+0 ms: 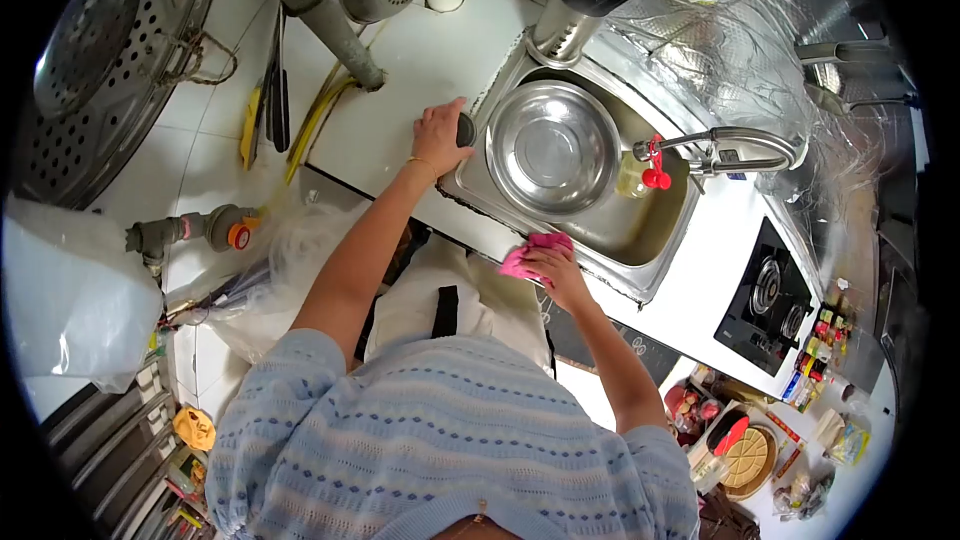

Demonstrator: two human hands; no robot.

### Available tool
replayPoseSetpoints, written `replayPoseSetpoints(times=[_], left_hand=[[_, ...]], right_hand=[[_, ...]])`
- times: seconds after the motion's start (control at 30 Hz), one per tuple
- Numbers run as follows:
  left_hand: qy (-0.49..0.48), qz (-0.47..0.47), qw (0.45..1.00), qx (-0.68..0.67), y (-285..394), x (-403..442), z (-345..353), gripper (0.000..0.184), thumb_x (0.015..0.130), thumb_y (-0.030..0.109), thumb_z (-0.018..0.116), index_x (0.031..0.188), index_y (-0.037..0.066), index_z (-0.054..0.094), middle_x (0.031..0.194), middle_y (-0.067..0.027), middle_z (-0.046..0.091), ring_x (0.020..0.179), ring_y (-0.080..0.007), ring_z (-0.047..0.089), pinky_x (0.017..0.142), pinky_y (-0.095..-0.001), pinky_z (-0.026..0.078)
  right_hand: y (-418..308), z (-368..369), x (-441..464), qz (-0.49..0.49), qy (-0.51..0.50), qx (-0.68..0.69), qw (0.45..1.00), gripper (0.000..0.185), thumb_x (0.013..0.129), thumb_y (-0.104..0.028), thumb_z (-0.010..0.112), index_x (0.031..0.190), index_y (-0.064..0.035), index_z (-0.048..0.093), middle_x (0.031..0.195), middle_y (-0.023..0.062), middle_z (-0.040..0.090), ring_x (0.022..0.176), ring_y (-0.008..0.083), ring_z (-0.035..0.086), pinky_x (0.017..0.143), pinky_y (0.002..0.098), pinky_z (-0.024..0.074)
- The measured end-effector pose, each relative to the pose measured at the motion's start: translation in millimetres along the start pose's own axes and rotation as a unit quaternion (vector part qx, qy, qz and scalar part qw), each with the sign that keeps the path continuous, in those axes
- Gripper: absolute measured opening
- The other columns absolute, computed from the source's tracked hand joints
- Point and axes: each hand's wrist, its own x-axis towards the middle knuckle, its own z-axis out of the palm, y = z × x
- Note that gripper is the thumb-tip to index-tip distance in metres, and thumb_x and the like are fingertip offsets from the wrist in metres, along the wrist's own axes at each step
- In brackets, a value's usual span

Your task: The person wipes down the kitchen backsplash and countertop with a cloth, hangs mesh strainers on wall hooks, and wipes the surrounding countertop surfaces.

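My left hand is on the white counter left of the sink, its fingers curled around a small dark round object whose kind I cannot make out. My right hand grips a bunched pink cloth at the counter's front edge, by the near rim of the sink. A shiny steel basin rests in the sink between my hands. Part of the sink bottom shows to the right of it. The palm side of both hands is hidden.
A faucet with a red handle reaches over the sink. Behind it stands a steel holder with black utensils. A stove lies to the right, and a grey pipe rises at the left.
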Motion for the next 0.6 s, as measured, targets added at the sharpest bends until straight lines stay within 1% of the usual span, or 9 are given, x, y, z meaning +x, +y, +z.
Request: replayPoseSetpoints(times=[0.07,0.13,0.17,0.2,0.27,0.3,0.33,0.53,0.6], left_hand=[[0.007,-0.007,1.0,-0.01,-0.9,0.9,-9.0,0.085,0.06,0.024,0.079,0.131,0.012,0.034,0.123,-0.0113,0.047,0.114,-0.0337,0.04,0.096,-0.0454,0.033],[0.021,-0.036,0.996,-0.076,-7.5,4.2,-20.5,0.084,0.06,0.025,0.079,0.129,0.009,0.034,0.121,-0.0135,0.047,0.11,-0.0337,0.042,0.094,-0.0443,0.035],[0.037,-0.066,0.987,-0.14,-11.9,5.8,-23.7,0.083,0.061,0.026,0.079,0.128,0.007,0.034,0.119,-0.0158,0.047,0.107,-0.0336,0.045,0.093,-0.0432,0.038],[0.034,-0.068,0.987,-0.141,-15.9,6.1,-24.9,0.083,0.061,0.026,0.079,0.128,0.007,0.034,0.119,-0.0158,0.047,0.107,-0.0336,0.045,0.093,-0.0432,0.038],[0.107,-0.095,0.96,-0.24,-25.9,8.2,-29.0,0.082,0.062,0.028,0.078,0.126,0.003,0.034,0.116,-0.0192,0.047,0.103,-0.0319,0.047,0.089,-0.0406,0.042],[0.111,-0.088,0.953,-0.266,-33.9,11.1,-27.7,0.083,0.064,0.029,0.078,0.128,0.002,0.032,0.114,-0.0198,0.046,0.103,-0.0299,0.047,0.088,-0.039,0.042],[0.112,-0.089,0.954,-0.263,-35.9,12.7,-31.4,0.083,0.064,0.029,0.078,0.128,0.002,0.032,0.114,-0.0198,0.046,0.103,-0.0299,0.047,0.088,-0.039,0.042],[0.085,-0.118,0.964,-0.224,-44.9,15.1,-44.1,0.083,0.068,0.03,0.077,0.131,0.001,0.031,0.123,-0.0175,0.044,0.113,-0.026,0.043,0.096,-0.0378,0.036],[0.103,-0.104,0.966,-0.214,-49.7,20.8,-42.4,0.082,0.065,0.03,0.077,0.128,0.0,0.033,0.12,-0.0207,0.044,0.113,-0.0325,0.04,0.096,-0.0417,0.035]], right_hand=[[-1.5,-0.8,-7.8,0.013,0.025,0.01,1.0,0.041,0.067,0.004,0.059,0.104,-0.0142,0.061,0.114,0.0019,0.058,0.108,0.0216,0.052,0.097,0.0395,0.0323],[-6.3,3.0,-5.4,0.121,0.165,0.142,0.968,0.039,0.071,0.01,0.053,0.104,-0.009,0.06,0.111,0.0067,0.058,0.101,0.0222,0.056,0.093,0.0367,0.0381],[-16.4,7.6,9.0,0.205,0.235,0.366,0.877,0.036,0.075,0.014,0.045,0.105,-0.003,0.058,0.108,0.0103,0.058,0.097,0.0201,0.058,0.088,0.0315,0.0429],[-33.8,-10.6,35.6,0.225,0.263,0.412,0.843,0.035,0.076,0.012,0.042,0.106,-0.0002,0.057,0.109,0.0104,0.057,0.099,0.0174,0.055,0.086,0.0268,0.0431],[-36.5,-28.1,92.6,0.186,0.308,0.364,0.859,0.036,0.076,0.011,0.043,0.108,-0.0006,0.057,0.107,0.0103,0.059,0.102,0.0161,0.053,0.088,0.0254,0.0405],[-27.5,-33.5,128.0,0.139,0.333,0.312,0.879,0.032,0.081,0.007,0.045,0.109,-0.0009,0.058,0.097,0.0064,0.06,0.086,0.0105,0.057,0.077,0.0232,0.0471],[-26.6,-41.3,164.9,0.144,0.333,0.406,0.839,0.032,0.082,0.006,0.045,0.11,-0.0008,0.058,0.096,0.0062,0.061,0.083,0.0112,0.058,0.076,0.0236,0.0477],[46.5,-57.7,337.3,0.058,0.343,0.222,0.911,0.035,0.076,0.0,0.054,0.11,-0.0045,0.058,0.111,0.0181,0.057,0.1,0.0302,0.057,0.085,0.038,0.045],[71.1,-42.8,355.9,0.004,0.283,-0.047,0.958,0.037,0.076,-0.003,0.055,0.113,-0.0051,0.056,0.115,0.0147,0.057,0.105,0.0285,0.056,0.089,0.0395,0.0429]])
